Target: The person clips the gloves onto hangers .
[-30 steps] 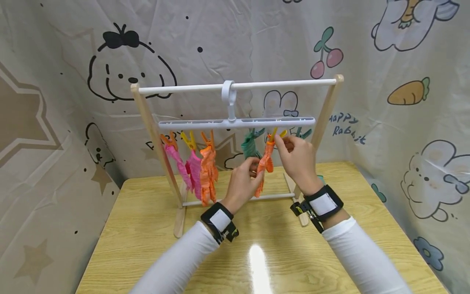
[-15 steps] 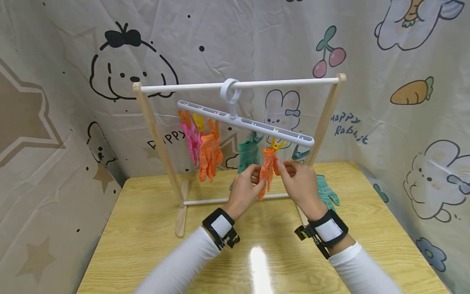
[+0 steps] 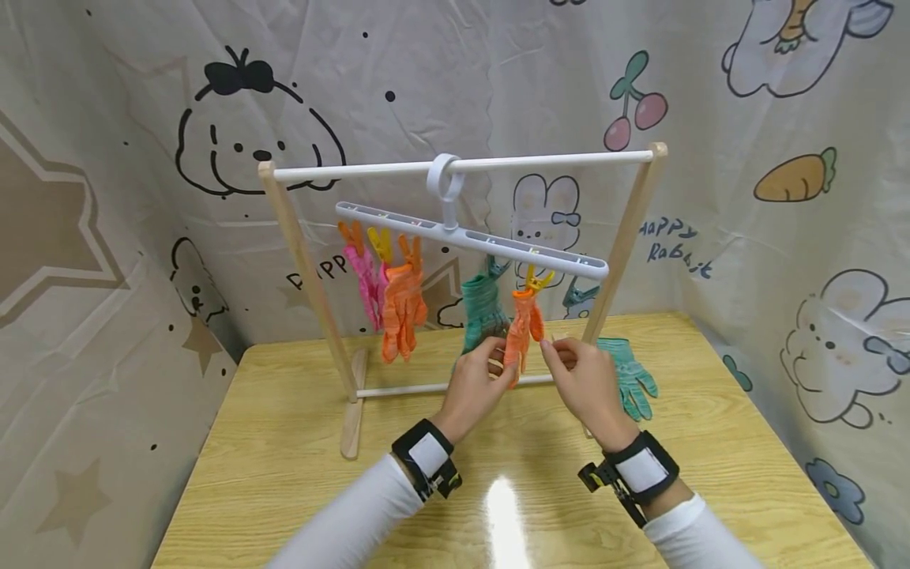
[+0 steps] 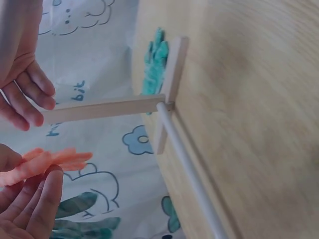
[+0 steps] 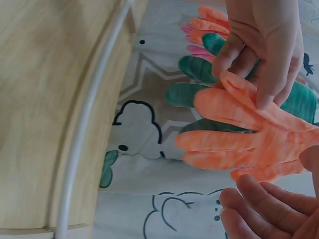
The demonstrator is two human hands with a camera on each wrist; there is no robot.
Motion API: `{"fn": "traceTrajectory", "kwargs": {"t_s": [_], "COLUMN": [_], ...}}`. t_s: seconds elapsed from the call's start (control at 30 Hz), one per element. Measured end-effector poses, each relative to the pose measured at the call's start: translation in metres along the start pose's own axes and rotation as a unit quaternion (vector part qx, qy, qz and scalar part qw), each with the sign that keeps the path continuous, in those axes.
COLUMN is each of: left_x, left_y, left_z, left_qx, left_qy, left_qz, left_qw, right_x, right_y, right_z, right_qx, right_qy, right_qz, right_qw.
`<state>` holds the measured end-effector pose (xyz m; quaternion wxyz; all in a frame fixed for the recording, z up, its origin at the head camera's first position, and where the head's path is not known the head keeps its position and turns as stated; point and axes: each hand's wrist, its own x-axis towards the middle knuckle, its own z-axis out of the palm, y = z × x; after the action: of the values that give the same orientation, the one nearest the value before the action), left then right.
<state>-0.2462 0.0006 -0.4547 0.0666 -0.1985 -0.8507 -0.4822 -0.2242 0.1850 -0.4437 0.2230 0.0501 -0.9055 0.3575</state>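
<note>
An orange glove (image 3: 524, 320) hangs from a yellow clip (image 3: 538, 278) on the white hanger (image 3: 462, 237), which is turned at an angle on the rod. My left hand (image 3: 475, 387) pinches this glove low on its left side; in the right wrist view, thumb and fingers hold its edge. On the other side, my right hand (image 3: 586, 387) has its fingertips close by the glove; in the left wrist view that hand (image 4: 22, 74) is apart from it, fingers relaxed. Behind my left hand hangs a green glove (image 3: 481, 304), its lower part partly hidden.
Pink gloves (image 3: 362, 284) and another orange glove (image 3: 403, 308) hang at the hanger's left end. A blue-green clip (image 3: 579, 294) hangs at its right end. Another green glove (image 3: 629, 379) lies on the table (image 3: 298, 490) beside the rack's right wooden post (image 3: 626, 229).
The hanger has swung from level to angled, right end lower in view. My right hand has left the yellow clip and come down beside the orange glove. My left hand stays on the glove.
</note>
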Motion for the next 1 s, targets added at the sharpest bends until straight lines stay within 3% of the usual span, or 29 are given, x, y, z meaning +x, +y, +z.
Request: {"fn": "traceTrajectory", "kwargs": {"t_s": [0.37, 0.73, 1.0], "left_x": [-0.029, -0.051, -0.064], "left_y": [-0.015, -0.021, -0.02], "left_z": [0.009, 0.022, 0.034], "left_qx": [0.016, 0.037, 0.061], "left_qy": [-0.049, -0.08, -0.113], "left_qz": [-0.013, 0.005, 0.022], "left_qw": [0.9986, 0.9961, 0.9915], "right_x": [-0.022, -0.039, -0.038], "right_y": [0.027, 0.06, 0.074], "right_z": [0.003, 0.0, -0.007], "right_qx": [-0.013, -0.07, -0.12], "right_qy": [-0.019, -0.036, -0.066], "right_qz": [0.03, 0.041, 0.068], "right_qw": [0.999, 0.996, 0.988]}}
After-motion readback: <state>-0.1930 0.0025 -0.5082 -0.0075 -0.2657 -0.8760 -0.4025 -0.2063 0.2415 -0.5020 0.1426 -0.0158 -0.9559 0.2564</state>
